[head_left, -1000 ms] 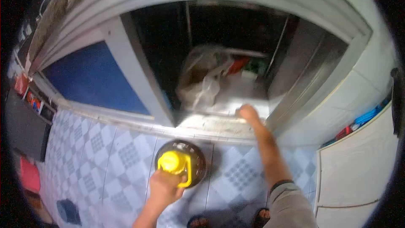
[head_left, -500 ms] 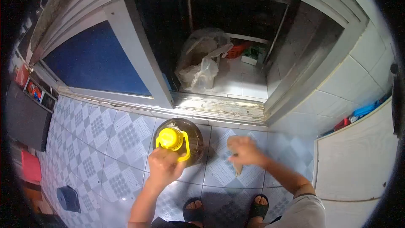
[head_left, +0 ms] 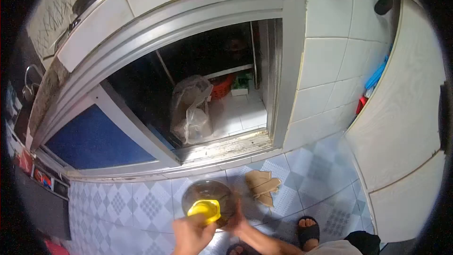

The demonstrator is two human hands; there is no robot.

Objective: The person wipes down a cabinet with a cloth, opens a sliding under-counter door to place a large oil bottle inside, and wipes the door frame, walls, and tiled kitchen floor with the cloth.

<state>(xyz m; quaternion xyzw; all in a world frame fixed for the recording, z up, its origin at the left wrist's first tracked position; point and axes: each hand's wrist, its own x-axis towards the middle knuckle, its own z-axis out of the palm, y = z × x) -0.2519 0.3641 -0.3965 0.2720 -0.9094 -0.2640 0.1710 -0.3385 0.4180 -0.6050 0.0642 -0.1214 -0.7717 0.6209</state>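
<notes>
A large see-through jug [head_left: 206, 190] with a brownish tint and a yellow handle [head_left: 213, 211] is in front of me, near the door sill. My left hand [head_left: 192, 235] is closed round the handle and partly covers the yellow top. Against the jug's right side lies my right hand [head_left: 237, 218], its fingers partly hidden behind the jug. A crumpled tan cloth [head_left: 262, 186] rests on the floor tiles, just right of the jug and apart from both hands.
Ahead is a sliding door frame [head_left: 113, 127] with a blue panel. Beyond its sill [head_left: 231, 149] stand a clear plastic bag [head_left: 191, 113] and a red basket [head_left: 222, 87]. A pale cabinet [head_left: 401, 113] borders the right. My sandalled foot [head_left: 308, 231] stands on the patterned tiles.
My right hand has left the tan cloth on the floor and moved left onto the jug's side. My left hand keeps the handle. The view has shifted, and the jug looks tilted.
</notes>
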